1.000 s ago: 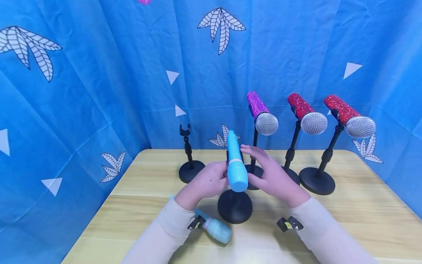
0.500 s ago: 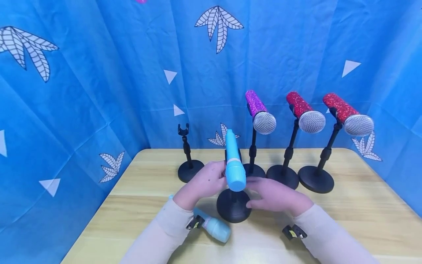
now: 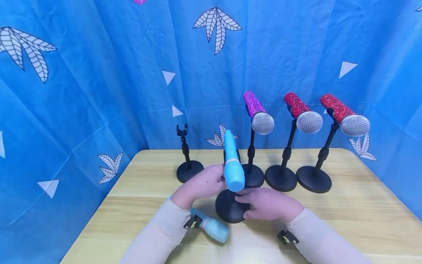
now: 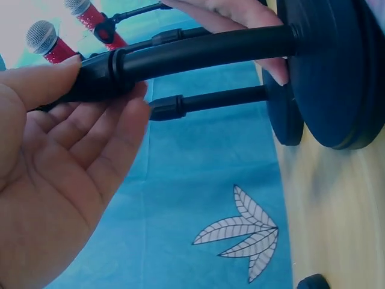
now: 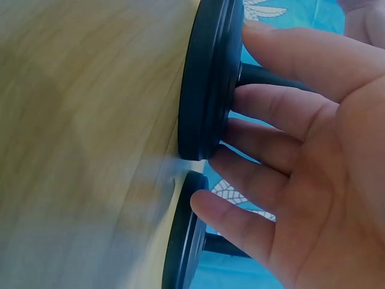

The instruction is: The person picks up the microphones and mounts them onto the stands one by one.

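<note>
A light-blue microphone (image 3: pixel 234 174) rests in the clip of a black microphone stand (image 3: pixel 227 209) at the table's middle, its head toward me. My left hand (image 3: pixel 203 183) grips this stand just below the microphone; in the left wrist view, thumb and fingers wrap the collar of its pole (image 4: pixel 204 51). Low by the round base is my right hand (image 3: pixel 271 203). In the right wrist view its fingers (image 5: pixel 283 111) are spread and fairly straight, fingertips right at the base's upper face (image 5: pixel 210 84). A second light-blue microphone (image 3: pixel 215 229) lies on the table, partly hidden by the left forearm.
Behind to the right stand three more stands, bearing a purple glittery microphone (image 3: pixel 254 102) and two red ones, the nearer-to-centre red microphone (image 3: pixel 296 104) and the outer red microphone (image 3: pixel 339 108). A bare stand (image 3: pixel 186 154) is at back left. Blue curtain (image 3: pixel 148 73) surrounds the wooden table (image 3: pixel 108 227).
My right hand has come down from beside the light-blue microphone to the stand's base. The left hand keeps its grip on the stand, which stays in place.
</note>
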The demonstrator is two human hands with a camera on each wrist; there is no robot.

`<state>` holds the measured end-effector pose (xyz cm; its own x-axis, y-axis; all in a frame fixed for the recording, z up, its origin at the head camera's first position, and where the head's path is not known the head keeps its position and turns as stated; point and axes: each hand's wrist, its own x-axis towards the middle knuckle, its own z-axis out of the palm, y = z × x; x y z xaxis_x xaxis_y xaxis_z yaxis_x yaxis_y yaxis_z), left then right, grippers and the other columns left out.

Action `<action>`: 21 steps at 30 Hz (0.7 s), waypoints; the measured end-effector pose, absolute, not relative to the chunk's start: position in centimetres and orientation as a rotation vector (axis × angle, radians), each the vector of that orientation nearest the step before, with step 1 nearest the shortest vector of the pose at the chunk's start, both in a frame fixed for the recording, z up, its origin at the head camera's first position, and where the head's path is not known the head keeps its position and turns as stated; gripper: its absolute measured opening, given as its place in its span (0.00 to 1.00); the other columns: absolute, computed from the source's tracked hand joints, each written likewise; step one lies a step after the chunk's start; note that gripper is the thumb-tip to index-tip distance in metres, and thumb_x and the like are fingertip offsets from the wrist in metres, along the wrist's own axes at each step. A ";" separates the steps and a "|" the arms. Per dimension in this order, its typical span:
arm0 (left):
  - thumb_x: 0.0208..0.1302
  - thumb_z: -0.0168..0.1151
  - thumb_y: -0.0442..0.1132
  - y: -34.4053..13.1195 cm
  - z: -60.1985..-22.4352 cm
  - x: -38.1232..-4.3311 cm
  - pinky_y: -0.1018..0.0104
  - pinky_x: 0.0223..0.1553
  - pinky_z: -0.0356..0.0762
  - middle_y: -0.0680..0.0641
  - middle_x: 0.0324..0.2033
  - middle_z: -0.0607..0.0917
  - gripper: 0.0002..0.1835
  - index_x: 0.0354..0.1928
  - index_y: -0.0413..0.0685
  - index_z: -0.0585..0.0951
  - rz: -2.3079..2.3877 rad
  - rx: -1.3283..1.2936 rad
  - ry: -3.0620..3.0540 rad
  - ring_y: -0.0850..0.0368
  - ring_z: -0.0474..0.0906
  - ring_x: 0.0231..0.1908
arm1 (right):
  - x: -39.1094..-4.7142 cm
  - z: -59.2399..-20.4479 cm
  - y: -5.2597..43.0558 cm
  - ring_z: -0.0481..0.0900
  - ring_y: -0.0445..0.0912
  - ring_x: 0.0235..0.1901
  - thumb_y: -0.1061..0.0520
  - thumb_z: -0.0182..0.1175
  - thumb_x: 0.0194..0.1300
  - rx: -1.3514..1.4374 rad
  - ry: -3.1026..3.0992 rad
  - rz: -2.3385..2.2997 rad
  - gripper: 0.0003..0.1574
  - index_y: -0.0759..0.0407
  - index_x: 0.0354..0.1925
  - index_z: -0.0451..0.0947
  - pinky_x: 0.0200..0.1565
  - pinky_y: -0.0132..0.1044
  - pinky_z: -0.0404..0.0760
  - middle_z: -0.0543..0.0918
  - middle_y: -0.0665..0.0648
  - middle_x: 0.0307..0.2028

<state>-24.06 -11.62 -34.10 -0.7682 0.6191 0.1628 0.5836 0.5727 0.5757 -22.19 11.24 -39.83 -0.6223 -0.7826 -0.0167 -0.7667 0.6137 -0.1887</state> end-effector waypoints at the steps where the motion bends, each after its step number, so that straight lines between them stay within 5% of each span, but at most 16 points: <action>1: 0.66 0.56 0.39 -11.7 -34.1 -24.1 0.65 0.48 0.75 0.59 0.41 0.81 0.08 0.46 0.55 0.76 0.955 1.057 2.728 0.66 0.77 0.42 | -22.2 -39.9 11.2 0.75 0.41 0.50 0.44 0.62 0.58 -1.312 2.734 -0.252 0.33 0.53 0.60 0.73 0.52 0.41 0.73 0.70 0.53 0.62; 6: 0.66 0.57 0.40 -11.5 -34.3 -24.1 0.67 0.46 0.75 0.60 0.38 0.81 0.08 0.45 0.56 0.76 0.901 1.083 2.773 0.67 0.76 0.39 | -22.0 -40.0 11.3 0.72 0.46 0.57 0.46 0.62 0.59 -1.325 2.758 -0.242 0.31 0.52 0.59 0.74 0.52 0.42 0.74 0.70 0.52 0.62; 13: 0.63 0.61 0.39 -11.2 -33.8 -23.7 0.70 0.32 0.74 0.60 0.26 0.79 0.04 0.38 0.54 0.77 0.809 1.056 2.905 0.65 0.74 0.27 | -22.0 -39.8 10.9 0.76 0.46 0.52 0.48 0.63 0.57 -1.407 2.795 -0.230 0.29 0.54 0.57 0.76 0.50 0.41 0.76 0.73 0.55 0.59; 21: 0.59 0.64 0.42 -10.4 -33.9 -23.2 0.68 0.36 0.75 0.59 0.27 0.80 0.08 0.39 0.54 0.76 0.753 0.939 3.048 0.66 0.76 0.29 | -21.9 -39.6 10.6 0.77 0.48 0.52 0.49 0.62 0.57 -1.394 2.807 -0.207 0.28 0.54 0.57 0.77 0.49 0.41 0.76 0.74 0.55 0.59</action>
<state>-23.22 -10.36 -33.89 -0.8273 0.4997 0.2565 0.5617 0.7315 0.3866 -21.94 10.57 -39.60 -0.6062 -0.7932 0.0582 -0.7931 0.5975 -0.1182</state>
